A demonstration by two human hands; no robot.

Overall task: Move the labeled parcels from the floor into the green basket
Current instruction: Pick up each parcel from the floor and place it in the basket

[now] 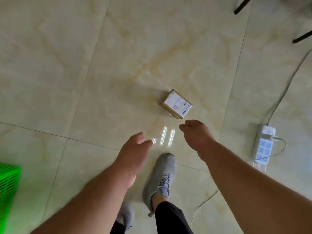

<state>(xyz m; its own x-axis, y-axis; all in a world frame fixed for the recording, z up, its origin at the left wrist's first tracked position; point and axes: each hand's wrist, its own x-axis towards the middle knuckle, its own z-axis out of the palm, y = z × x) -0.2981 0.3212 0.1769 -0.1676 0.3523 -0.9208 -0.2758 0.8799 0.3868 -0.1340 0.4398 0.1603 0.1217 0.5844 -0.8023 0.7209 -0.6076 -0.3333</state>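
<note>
A small brown cardboard parcel (176, 103) with a white shipping label on top lies on the pale tiled floor, ahead of both hands. My right hand (195, 135) hovers just short of its near edge, fingers loosely curled, holding nothing. Further back and to the left, my left hand (134, 151) is also empty, with relaxed fingers. A corner of the green basket (9, 183) shows at the left edge, well away from the parcel.
A white power strip (263, 146) with a plugged cable lies on the floor at the right. Black chair legs (243, 5) stand at the top right. My grey shoe (162, 176) is planted between my arms.
</note>
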